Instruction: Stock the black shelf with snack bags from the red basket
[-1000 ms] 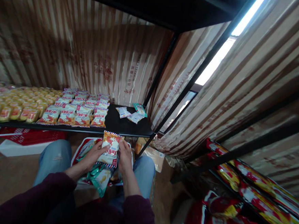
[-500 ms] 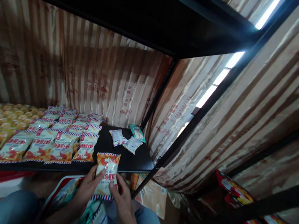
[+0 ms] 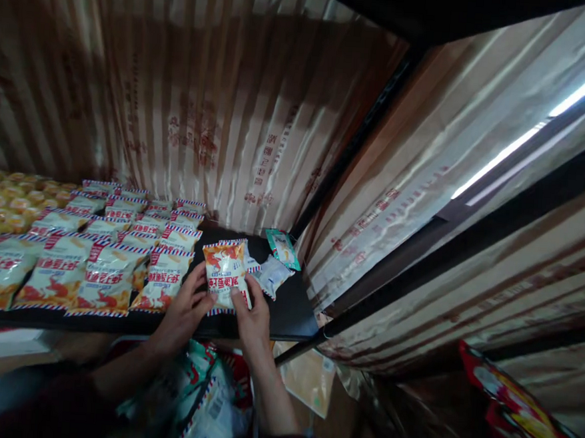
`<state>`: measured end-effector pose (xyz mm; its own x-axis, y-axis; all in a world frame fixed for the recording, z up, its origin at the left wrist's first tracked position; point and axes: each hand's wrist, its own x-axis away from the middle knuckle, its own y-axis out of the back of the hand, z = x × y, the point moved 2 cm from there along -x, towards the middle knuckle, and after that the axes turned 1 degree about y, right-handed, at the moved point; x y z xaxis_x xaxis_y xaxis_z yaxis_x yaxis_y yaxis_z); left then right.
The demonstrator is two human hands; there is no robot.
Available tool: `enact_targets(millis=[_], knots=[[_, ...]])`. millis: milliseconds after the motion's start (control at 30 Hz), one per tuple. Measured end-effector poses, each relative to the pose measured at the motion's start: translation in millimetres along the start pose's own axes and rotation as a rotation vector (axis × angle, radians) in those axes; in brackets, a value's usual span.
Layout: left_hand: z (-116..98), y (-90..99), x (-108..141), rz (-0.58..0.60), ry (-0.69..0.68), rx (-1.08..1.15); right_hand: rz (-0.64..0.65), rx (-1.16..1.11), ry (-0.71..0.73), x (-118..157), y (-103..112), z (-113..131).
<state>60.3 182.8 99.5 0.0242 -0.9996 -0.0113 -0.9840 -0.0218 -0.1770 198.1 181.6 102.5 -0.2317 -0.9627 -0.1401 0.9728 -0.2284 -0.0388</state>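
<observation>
Packet [image 3: 225, 266] was gripped between left hand [image 3: 186, 310] and right hand [image 3: 255, 318], over the shelf [image 3: 292, 316] just right of the packet rows [image 3: 108, 278], where a light, even pinch at both sides seemed best against crushing it.

Packet rows [image 3: 165, 280] block the held packet's [image 3: 225, 271] left; loose packets [image 3: 274, 276] and the rear post [image 3: 358, 140] its right; room above.
</observation>
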Motion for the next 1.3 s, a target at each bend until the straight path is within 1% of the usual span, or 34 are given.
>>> enact_targets(millis=[67, 133, 233, 333, 433, 500, 633, 700, 767, 900, 1000, 1133, 1200, 1300], knots=[[-2.3, 1.0, -3.7, 0.042, 0.009, -0.011, 0.007, 0.016, 0.028, -10.2, -0.3, 0.8], [-1.9, 3.1, -8.5, 0.043, 0.017, -0.035, 0.01, 0.024, 0.038, -16.8, -0.3, -1.1], [-0.6, 3.9, -14.8, 0.049, 0.01, -0.067, 0.008, 0.023, 0.009, -20.7, 0.6, -6.9], [-3.8, -1.3, -18.5, 0.114, 0.009, -0.07, 0.018, 0.017, -0.029, -21.4, 2.4, -9.8], [-8.6, -8.1, -22.5, 0.173, 0.045, -0.005, 0.04, -0.031, -0.043, -21.3, 2.9, -7.2], [-8.6, -10.6, -26.3, 0.175, 0.094, 0.055, 0.077, -0.076, -0.061, -20.5, 1.9, -5.2], [0.9, -11.4, -34.3, 0.149, 0.19, 0.12, 0.148, -0.128, -0.124, -17.9, 0.6, -6.2], [6.8, -12.1, -37.4, 0.173, 0.207, 0.156, 0.156, -0.131, -0.144, -17.2, 1.6, -8.1], [10.9, -13.9, -39.8, 0.213, 0.196, 0.19, 0.155, -0.109, -0.142, -16.9, 2.7, -9.4], [11.0, -18.3, -40.8, 0.223, 0.148, 0.215, 0.178, -0.014, -0.061, -15.6, 2.6, -9.2], [8.0, -20.2, -38.5, 0.182, 0.16, 0.204, 0.201, 0.084, 0.051, -14.9, 1.1, -9.6], [9.6, -16.9, -38.0, 0.089, 0.208, 0.229, 0.191, 0.188, 0.168, -15.8, -0.2, -11.7], [11.7, -13.5, -40.3, 0.053, 0.246, 0.319, 0.201, 0.218, 0.21, -15.9, -1.2, -11.8], [11.5, -10.0, -44.7, 0.063, 0.362, 0.547, 0.234, 0.257, 0.281, -13.8, -3.4, -8.8]])
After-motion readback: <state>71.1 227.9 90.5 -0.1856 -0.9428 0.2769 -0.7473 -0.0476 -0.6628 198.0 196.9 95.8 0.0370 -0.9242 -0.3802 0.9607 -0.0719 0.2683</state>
